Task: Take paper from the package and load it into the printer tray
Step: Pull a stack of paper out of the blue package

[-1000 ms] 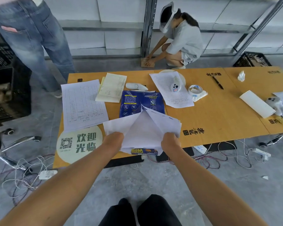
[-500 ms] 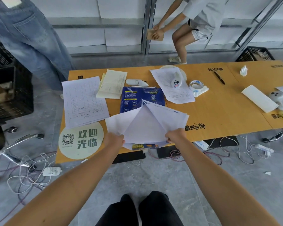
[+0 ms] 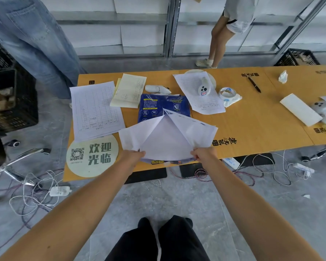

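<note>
Left hand: your left hand (image 3: 132,157) is pinching the near left edge of the unfolded wrapper flap, fingers clamped on it.
Right hand: your right hand (image 3: 203,155) is gripping the near right edge of the same flap, fingers closed on it.
Package: the paper package (image 3: 163,108) is lying at the near edge of the bench (image 3: 252,129), left of centre; its blue glossy wrapper is showing small white print too fine to read.
Flaps: the wrapper flaps (image 3: 166,140) are opening outward as white, creased triangles.
Paper: any sheets inside are lying hidden under the flaps.
Bench surface: smooth orange-brown board carrying black Chinese stamps.
Round sign: a pale disc (image 3: 92,154) is sitting at the near left corner, reading 欢迎光临 beside a QR code.
Forms: a ruled white sheet (image 3: 94,108) and a yellowish pad (image 3: 129,90) are lying left of the package.
Nearby: a tape roll (image 3: 227,93) and a black pen (image 3: 254,84) are resting toward the far edge.
Floor: tangled white cables (image 3: 32,194) are trailing under the near left corner.
</note>
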A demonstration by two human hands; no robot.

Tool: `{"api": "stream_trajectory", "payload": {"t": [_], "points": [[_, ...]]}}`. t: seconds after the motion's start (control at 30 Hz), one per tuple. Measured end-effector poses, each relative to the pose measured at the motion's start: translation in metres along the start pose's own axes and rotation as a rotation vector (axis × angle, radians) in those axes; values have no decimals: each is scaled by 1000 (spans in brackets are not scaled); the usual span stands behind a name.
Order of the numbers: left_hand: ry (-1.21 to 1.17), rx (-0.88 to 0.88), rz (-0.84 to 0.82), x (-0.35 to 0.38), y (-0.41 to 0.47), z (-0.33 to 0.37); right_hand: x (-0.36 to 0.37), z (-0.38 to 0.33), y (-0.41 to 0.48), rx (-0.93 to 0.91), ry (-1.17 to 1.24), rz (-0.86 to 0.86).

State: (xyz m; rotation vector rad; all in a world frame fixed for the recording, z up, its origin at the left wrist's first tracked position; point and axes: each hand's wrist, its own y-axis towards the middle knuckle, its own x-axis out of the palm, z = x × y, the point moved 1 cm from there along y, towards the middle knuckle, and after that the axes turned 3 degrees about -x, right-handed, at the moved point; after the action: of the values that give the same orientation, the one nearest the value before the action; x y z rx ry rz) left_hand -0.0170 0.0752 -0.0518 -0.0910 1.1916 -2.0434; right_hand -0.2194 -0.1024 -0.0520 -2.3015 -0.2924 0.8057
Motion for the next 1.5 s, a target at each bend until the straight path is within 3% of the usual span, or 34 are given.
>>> {"api": "stream_trajectory", "payload": {"t": [0.17, 0.27, 0.4, 0.5, 0.63, 0.7, 0.8, 0.87, 0.93, 1.07, 1.13, 1.23, 1.33, 1.5], "points": [[-38, -112, -299, -27, -5, -5, -20, 6, -17, 100, 36, -253], [-147, -109, -443, -26, -7, -6, -21, 8, -22, 55, 40, -320], [-310, -13, -297, -5, -8, -6, -6, 9, -20, -4, 129, -295], [-217, 63, -144, -1, -5, -11, -3, 13, -23, 11, 107, -217], [-191, -51, -427, -17, -23, -10, -27, 18, -28, 32, -78, -441], [-236, -69, -502, -22, -23, -9, -33, 20, -27, 24, -41, -534], [-298, -16, -401, -12, -20, -4, -13, 15, -29, -38, 179, -480], [-231, 10, -289, -1, -20, -4, 4, 14, -29, -100, 145, -328], [-151, 54, -244, 2, -20, -6, 6, 18, -29, -133, 60, -294], [-164, -3, -448, -18, -23, -8, -22, 20, -36, -37, 64, -537], [-177, -18, -447, -23, -20, -6, -28, 20, -41, 7, 124, -588], [-193, 28, -354, -11, -21, 0, -11, 10, -45, 5, 217, -533], [-57, 123, -229, -2, -35, 3, 2, 3, -47, -26, 89, -358], [-138, -1, -405, -17, -40, -1, -12, 10, -56, 1, 81, -338]]}}
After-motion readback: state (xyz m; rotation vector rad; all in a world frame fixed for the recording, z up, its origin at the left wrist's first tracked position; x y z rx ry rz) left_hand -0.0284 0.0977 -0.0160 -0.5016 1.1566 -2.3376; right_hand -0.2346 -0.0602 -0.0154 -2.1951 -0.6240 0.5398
